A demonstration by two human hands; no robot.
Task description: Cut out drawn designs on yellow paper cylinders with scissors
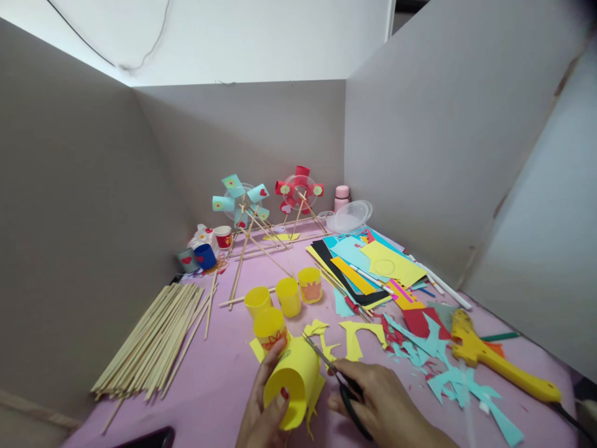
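Note:
My left hand is closed round a yellow paper cylinder, its thumb at the open near end and its fingers along the outer left side. Loose yellow strips hang at the cylinder's right side. In my right hand is a pair of scissors with black handles; the blades point up and left, close to the cylinder's right edge. Just beyond stands a yellow cup with a red drawing. Farther back are more yellow cups, among them a plain one and one with an orange shape.
Wooden sticks lie in a pile at left. At right are a yellow glue gun, blue paper scraps and stacked coloured sheets. A blue pinwheel-like model and a red one stand at the back, before grey partitions.

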